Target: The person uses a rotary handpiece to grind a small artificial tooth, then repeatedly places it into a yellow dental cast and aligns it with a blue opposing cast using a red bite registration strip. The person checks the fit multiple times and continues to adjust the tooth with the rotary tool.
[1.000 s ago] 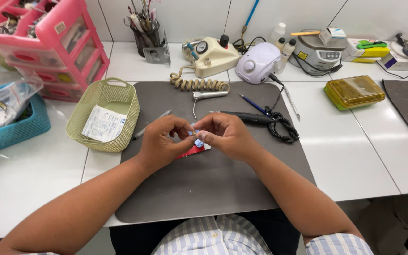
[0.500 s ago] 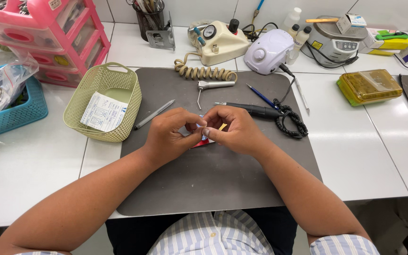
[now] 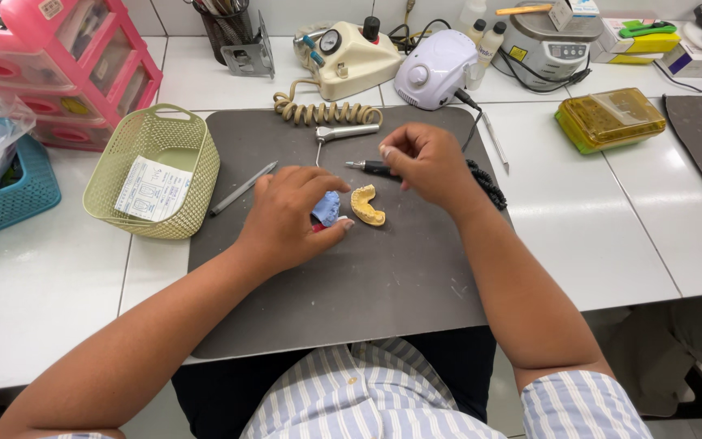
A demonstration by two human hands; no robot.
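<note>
Grey mat (image 3: 351,284): green basket (image 3: 156,142) holds paper slip (image 3: 153,189); left hand (image 3: 290,215) grips blue cast (image 3: 327,208).

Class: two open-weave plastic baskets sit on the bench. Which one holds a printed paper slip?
The pale green oval plastic basket beside the grey mat; the blue basket at the left edge holds clear bags instead.

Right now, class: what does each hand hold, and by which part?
The left hand grips a blue dental cast by its side. The right hand closes over the black handpiece, gripping its body.

blue cast (image 3: 327,208), yellowish tray (image 3: 366,204), grey mat (image 3: 367,276), green basket (image 3: 136,138)
</note>
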